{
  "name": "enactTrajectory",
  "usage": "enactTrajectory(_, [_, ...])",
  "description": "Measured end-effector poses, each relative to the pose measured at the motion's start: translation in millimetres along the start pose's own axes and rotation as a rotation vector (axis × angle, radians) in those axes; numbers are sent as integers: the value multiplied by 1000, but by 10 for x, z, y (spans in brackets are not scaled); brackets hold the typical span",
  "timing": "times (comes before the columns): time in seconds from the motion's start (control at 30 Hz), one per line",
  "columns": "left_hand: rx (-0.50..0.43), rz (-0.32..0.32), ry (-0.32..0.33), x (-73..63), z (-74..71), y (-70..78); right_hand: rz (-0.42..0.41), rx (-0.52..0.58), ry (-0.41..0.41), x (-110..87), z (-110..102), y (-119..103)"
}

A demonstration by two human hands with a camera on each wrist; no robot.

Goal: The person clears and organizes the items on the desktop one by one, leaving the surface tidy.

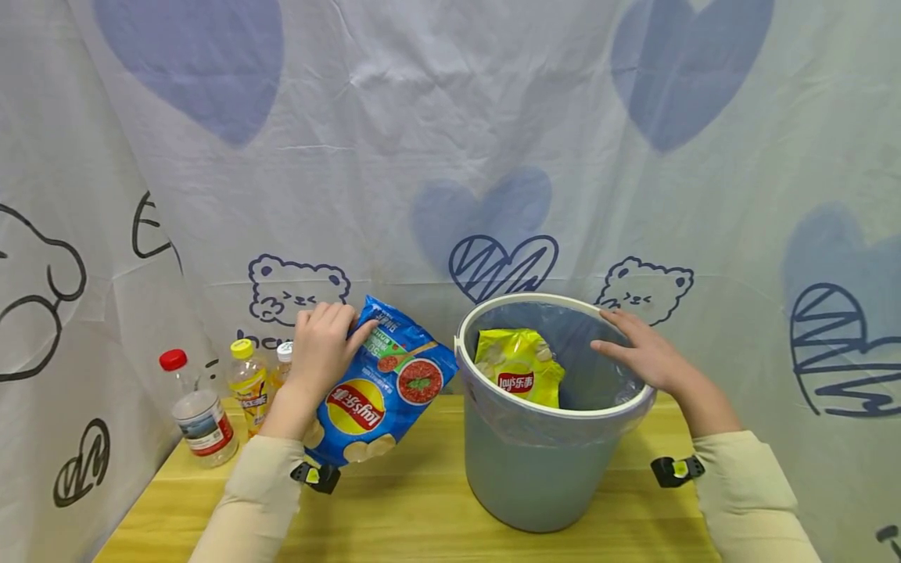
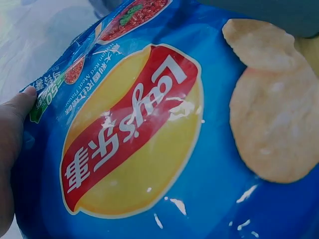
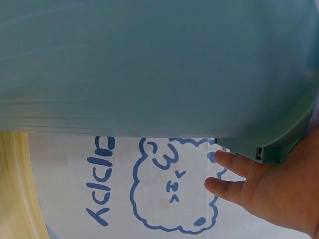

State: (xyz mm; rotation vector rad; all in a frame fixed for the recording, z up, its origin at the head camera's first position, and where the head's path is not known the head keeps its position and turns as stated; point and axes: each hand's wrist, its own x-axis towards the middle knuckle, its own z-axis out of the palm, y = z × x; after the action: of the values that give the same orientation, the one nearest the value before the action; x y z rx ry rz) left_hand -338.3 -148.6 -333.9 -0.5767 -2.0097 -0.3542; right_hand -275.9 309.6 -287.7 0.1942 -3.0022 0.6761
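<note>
My left hand (image 1: pixel 322 348) grips a blue Lay's chip bag (image 1: pixel 355 407) near its upper edge. The bag hangs tilted above the table, left of a grey-blue trash bin (image 1: pixel 535 469); in the left wrist view its printed front (image 2: pixel 214 149) fills most of the picture. My right hand (image 1: pixel 651 360) rests at the bin's right rim, with the thumb over the inside and fairly straight fingers (image 3: pixel 227 189) along the outside. Inside the clear-lined bin lies a yellow Lay's chip bag (image 1: pixel 517 363), its lower part hidden by the near rim.
A red-capped bottle (image 1: pixel 204 422) and a yellow-capped bottle (image 1: pixel 248 383) stand at the table's left. Another bottle with a white cap (image 1: pixel 285 352) is partly hidden behind my left arm. A printed curtain (image 1: pixel 394 156) hangs behind the wooden table (image 1: pixel 394 508).
</note>
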Motion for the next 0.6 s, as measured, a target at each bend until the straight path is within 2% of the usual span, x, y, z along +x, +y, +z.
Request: enactTrajectory(0.6, [-18, -149, 109, 445, -223, -116, -7, -16, 6, 4, -7, 8])
